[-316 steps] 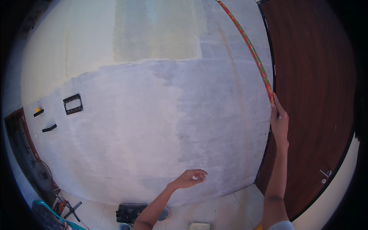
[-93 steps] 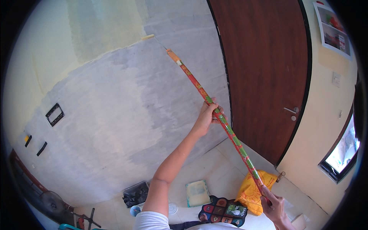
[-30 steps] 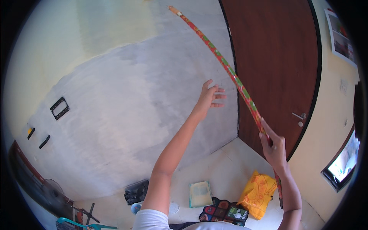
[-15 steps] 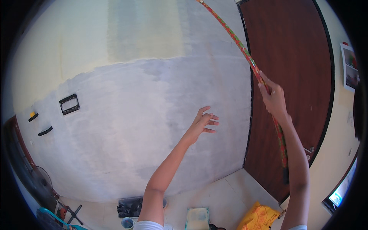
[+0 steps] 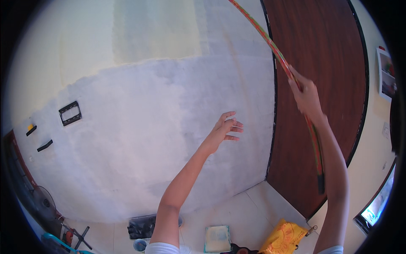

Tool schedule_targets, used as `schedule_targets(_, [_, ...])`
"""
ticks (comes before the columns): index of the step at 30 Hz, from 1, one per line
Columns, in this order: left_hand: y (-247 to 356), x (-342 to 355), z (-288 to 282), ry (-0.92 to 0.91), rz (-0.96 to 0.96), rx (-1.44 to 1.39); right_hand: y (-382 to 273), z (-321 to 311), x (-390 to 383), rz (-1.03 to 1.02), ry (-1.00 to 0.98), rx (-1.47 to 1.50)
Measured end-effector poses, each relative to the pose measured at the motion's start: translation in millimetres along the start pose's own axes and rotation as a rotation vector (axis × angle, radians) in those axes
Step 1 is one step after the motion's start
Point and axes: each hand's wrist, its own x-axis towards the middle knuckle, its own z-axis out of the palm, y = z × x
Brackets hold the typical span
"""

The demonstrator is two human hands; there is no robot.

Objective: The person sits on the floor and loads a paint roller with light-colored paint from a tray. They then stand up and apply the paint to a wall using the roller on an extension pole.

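Observation:
My right hand (image 5: 311, 99) is wrapped round a long red-and-green patterned pole (image 5: 270, 42). The pole slants from the top edge down past my forearm to its black lower end; its upper end is out of view. Behind it stands a dark brown door (image 5: 325, 51) with a black frame. Toward the middle, my left hand (image 5: 222, 132) is raised with fingers apart and slightly bent, holding nothing. It appears in front of a wall (image 5: 135, 127), pale grey-white below and cream above, with uneven patches.
A black bracket (image 5: 69, 113) and two small black pieces are on the wall at left. On the floor are a dark tub (image 5: 134, 221), a small cup (image 5: 140, 244), a square tray (image 5: 218, 239) and a yellow bag (image 5: 284, 238). A lit screen (image 5: 376, 209) stands at right.
My right hand and the pole have shifted a little to the right, and the pole looks turned. My left hand stays raised and open, nearly in place. The view has tilted slightly.

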Motion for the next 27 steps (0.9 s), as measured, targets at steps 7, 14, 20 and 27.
schedule_targets(7, [8, 17, 53, -0.084, 0.051, -0.084, 49, -57, -157, -0.057, -0.013, -0.120])
schedule_targets(14, [12, 21, 121, -0.102, 0.053, -0.178, 17, -116, -292, 0.332, -0.169, -0.148])
schedule_targets(20, [1, 1, 157, -0.063, 0.032, -0.181, 16, -146, -356, 0.363, -0.213, -0.070])
schedule_targets(27, [-26, -15, 181, -0.076, 0.011, -0.100, 16, -164, -390, 0.400, -0.272, -0.081])
